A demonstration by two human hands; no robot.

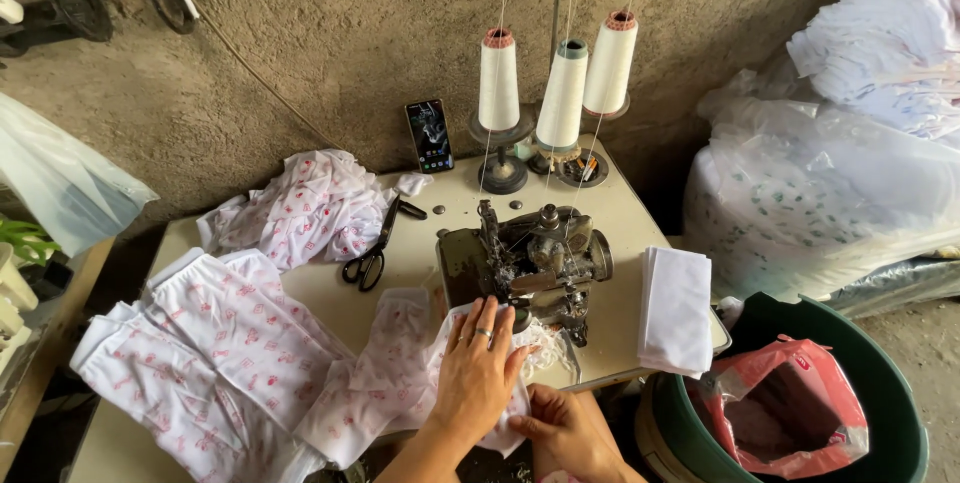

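Bin (880, 383) holds red bag (790, 408) — both hands' grip (478, 368) pressed flat on fabric (400, 363).

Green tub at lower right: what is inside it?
A crumpled red plastic bag lies inside the green tub. The bag's contents and the tub's bottom are covered, so they cannot be seen.

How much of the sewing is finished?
Looks done: printed pieces stacked flat at the table's left. In hand: the left hand presses a printed piece at the sewing machine, the right hand holding its edge. Possibly left: the crumpled heap by the scissors.
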